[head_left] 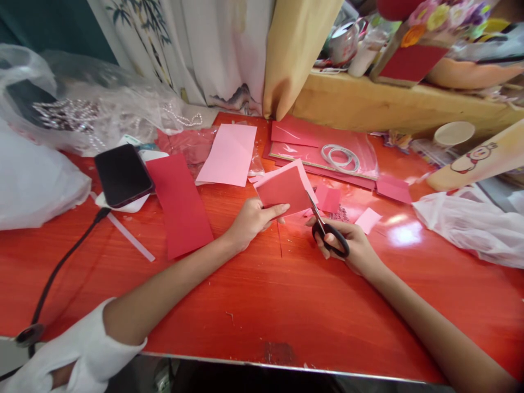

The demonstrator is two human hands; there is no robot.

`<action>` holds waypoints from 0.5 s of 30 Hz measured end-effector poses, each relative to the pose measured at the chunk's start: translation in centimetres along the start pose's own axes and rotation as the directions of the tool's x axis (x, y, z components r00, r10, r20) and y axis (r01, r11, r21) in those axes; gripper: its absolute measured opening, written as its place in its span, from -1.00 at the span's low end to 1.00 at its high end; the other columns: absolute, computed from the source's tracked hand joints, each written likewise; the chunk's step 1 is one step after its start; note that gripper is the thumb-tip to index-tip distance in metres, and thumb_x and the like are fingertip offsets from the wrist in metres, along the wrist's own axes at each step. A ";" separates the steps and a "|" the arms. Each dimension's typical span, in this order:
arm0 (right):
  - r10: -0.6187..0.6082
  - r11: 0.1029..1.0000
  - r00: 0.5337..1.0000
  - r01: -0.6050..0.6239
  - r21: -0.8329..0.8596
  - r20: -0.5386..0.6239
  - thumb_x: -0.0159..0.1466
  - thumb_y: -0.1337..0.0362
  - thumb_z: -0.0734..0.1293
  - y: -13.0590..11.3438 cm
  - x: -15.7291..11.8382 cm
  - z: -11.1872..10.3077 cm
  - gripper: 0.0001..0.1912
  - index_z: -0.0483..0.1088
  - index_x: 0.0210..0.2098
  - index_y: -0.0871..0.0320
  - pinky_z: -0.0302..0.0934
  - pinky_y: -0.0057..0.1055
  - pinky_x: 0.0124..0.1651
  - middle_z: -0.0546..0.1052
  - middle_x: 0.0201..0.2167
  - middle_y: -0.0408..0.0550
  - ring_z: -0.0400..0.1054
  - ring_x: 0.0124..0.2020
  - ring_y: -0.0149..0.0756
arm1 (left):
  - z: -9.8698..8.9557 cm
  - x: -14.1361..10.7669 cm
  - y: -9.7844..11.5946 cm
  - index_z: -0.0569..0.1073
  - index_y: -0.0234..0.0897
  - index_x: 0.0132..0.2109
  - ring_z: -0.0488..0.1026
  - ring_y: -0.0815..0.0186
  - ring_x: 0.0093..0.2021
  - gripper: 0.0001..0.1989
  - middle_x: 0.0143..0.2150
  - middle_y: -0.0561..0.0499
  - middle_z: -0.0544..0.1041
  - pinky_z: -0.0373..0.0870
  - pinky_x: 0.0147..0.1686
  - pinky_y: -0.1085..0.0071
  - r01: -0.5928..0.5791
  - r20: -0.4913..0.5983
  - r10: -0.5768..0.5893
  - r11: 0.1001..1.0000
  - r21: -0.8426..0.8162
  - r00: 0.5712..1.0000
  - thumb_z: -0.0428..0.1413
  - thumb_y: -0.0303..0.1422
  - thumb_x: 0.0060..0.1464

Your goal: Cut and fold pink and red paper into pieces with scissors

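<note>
Cutting is the step in hand: the left hand [249, 218] pinches a folded pink paper [284, 188] just above the desk [286, 305], while the right hand [352, 245], fingers curled through the handles, works black scissors [327, 229] into its right edge. Next, the paper probably needs turning steadily against the blades. The glossy red desk carries a phone [123, 174], red card sheets [180, 204] and plastic bags [470, 221]; curtains [229, 49] hang behind.

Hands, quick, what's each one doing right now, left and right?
Left hand: closed on the folded pink paper, holding it up off the table.
Right hand: closed on the black-handled scissors, blades at the paper's edge.
</note>
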State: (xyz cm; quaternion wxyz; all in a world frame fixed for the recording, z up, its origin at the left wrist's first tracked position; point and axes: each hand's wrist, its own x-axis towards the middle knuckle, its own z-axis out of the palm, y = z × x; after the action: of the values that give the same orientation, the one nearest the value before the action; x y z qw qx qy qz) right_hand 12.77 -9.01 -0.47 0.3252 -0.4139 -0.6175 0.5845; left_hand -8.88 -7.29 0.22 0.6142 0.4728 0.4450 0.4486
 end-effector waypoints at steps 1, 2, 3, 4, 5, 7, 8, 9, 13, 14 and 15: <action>-0.001 1.000 1.000 0.001 0.001 -0.001 0.17 0.09 0.30 0.0 0.0 0.0 -0.59 0.35 -0.09 0.23 -0.23 -0.52 -0.66 0.31 -0.65 -0.17 0.09 -0.66 -0.47 | 0.0 0.0 0.0 0.32 -0.34 -0.58 -0.11 0.57 -0.70 -0.66 -0.71 0.19 0.02 -0.25 -0.68 0.47 0.001 0.001 -0.001 1.000 0.002 1.000 0.15 -0.19 -0.06; -0.002 1.000 1.000 0.002 0.000 -0.001 0.17 0.08 0.30 0.0 0.0 0.0 -0.58 0.35 -0.08 0.23 -0.23 -0.51 -0.66 0.31 -0.65 -0.16 0.08 -0.67 -0.47 | 0.0 0.0 0.0 0.32 -0.34 -0.58 -0.11 0.57 -0.70 -0.67 -0.71 0.19 0.04 -0.25 -0.68 0.47 0.003 0.005 -0.003 1.000 0.006 1.000 0.15 -0.19 -0.06; -0.003 1.000 1.000 0.003 -0.004 0.000 0.17 0.08 0.30 0.0 0.1 0.0 -0.58 0.35 -0.08 0.23 -0.23 -0.51 -0.66 0.31 -0.65 -0.17 0.07 -0.67 -0.48 | 0.0 0.0 -0.1 0.33 -0.35 -0.57 -0.11 0.57 -0.70 -0.67 -0.71 0.18 0.06 -0.25 -0.68 0.47 0.004 0.009 -0.004 1.000 0.011 1.000 0.15 -0.18 -0.06; -0.004 1.000 1.000 0.004 -0.008 0.003 0.17 0.07 0.30 0.0 0.1 0.0 -0.58 0.34 -0.08 0.23 -0.22 -0.51 -0.66 0.31 -0.65 -0.17 0.06 -0.68 -0.48 | 0.0 0.0 -0.1 0.34 -0.35 -0.57 -0.11 0.57 -0.70 -0.66 -0.71 0.18 0.06 -0.25 -0.68 0.47 0.005 0.012 -0.005 1.000 0.014 1.000 0.15 -0.18 -0.06; -0.006 1.000 1.000 0.006 -0.012 0.005 0.18 0.07 0.29 0.0 0.1 0.1 -0.58 0.34 -0.08 0.23 -0.21 -0.51 -0.65 0.31 -0.66 -0.17 0.05 -0.68 -0.49 | 0.0 0.0 -0.1 0.34 -0.35 -0.57 -0.11 0.58 -0.70 -0.66 -0.71 0.18 0.06 -0.25 -0.68 0.47 0.005 0.014 -0.005 1.000 0.017 1.000 0.15 -0.17 -0.06; -0.013 1.000 1.000 0.013 -0.023 0.001 0.18 0.08 0.29 -0.1 0.1 0.1 -0.59 0.35 -0.09 0.23 -0.18 -0.51 -0.64 0.30 -0.66 -0.18 0.07 -0.67 -0.48 | -0.1 0.0 -0.2 0.35 -0.36 -0.58 -0.11 0.58 -0.71 -0.65 -0.72 0.19 0.04 -0.25 -0.68 0.47 0.002 0.016 -0.002 1.000 0.018 1.000 0.15 -0.16 -0.07; -0.016 0.999 1.000 0.016 -0.031 -0.004 0.18 0.08 0.29 -0.1 0.0 0.1 -0.59 0.35 -0.09 0.23 -0.16 -0.50 -0.63 0.30 -0.66 -0.18 0.08 -0.66 -0.48 | -0.1 0.0 -0.2 0.36 -0.36 -0.59 -0.11 0.58 -0.71 -0.64 -0.72 0.19 0.02 -0.25 -0.68 0.47 0.001 0.016 -0.001 1.000 0.019 1.000 0.15 -0.15 -0.07; -0.017 0.999 1.000 0.017 -0.040 -0.010 0.18 0.08 0.28 -0.1 0.0 0.2 -0.59 0.35 -0.09 0.24 -0.14 -0.49 -0.62 0.29 -0.66 -0.18 0.09 -0.66 -0.47 | -0.1 0.0 -0.2 0.36 -0.36 -0.59 -0.11 0.58 -0.71 -0.64 -0.73 0.19 0.01 -0.25 -0.68 0.47 0.000 0.018 -0.001 1.000 0.018 1.000 0.15 -0.15 -0.07; -0.016 0.997 0.999 0.013 -0.079 -0.030 0.18 0.07 0.28 -0.3 0.0 0.3 -0.58 0.35 -0.09 0.24 -0.06 -0.47 -0.58 0.27 -0.67 -0.19 0.10 -0.64 -0.46 | -0.1 0.0 -0.1 0.38 -0.36 -0.58 -0.11 0.58 -0.71 -0.65 -0.73 0.19 0.01 -0.25 -0.68 0.47 0.002 0.025 -0.003 1.000 0.010 1.000 0.15 -0.16 -0.07; -0.014 0.997 0.999 0.012 -0.079 -0.031 0.18 0.07 0.28 -0.3 0.0 0.3 -0.58 0.35 -0.09 0.25 -0.07 -0.47 -0.58 0.27 -0.67 -0.19 0.09 -0.65 -0.45 | -0.1 0.0 -0.1 0.38 -0.36 -0.58 -0.11 0.58 -0.71 -0.65 -0.73 0.20 0.01 -0.25 -0.67 0.47 0.002 0.026 -0.002 1.000 0.012 1.000 0.15 -0.16 -0.07; -0.011 0.997 1.000 0.009 -0.071 -0.028 0.17 0.06 0.29 -0.2 0.0 0.2 -0.57 0.35 -0.09 0.25 -0.09 -0.47 -0.59 0.27 -0.67 -0.19 0.09 -0.65 -0.46 | -0.1 0.0 -0.1 0.39 -0.36 -0.58 -0.11 0.58 -0.71 -0.65 -0.73 0.20 0.00 -0.25 -0.67 0.47 0.001 0.029 -0.002 1.000 0.020 1.000 0.15 -0.16 -0.07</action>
State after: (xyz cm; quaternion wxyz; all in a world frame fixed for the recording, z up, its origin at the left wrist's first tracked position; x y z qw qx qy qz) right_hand 12.52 -9.11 -0.26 0.3217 -0.4305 -0.6353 0.5546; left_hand -8.95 -7.30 0.12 0.6163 0.4848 0.4408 0.4368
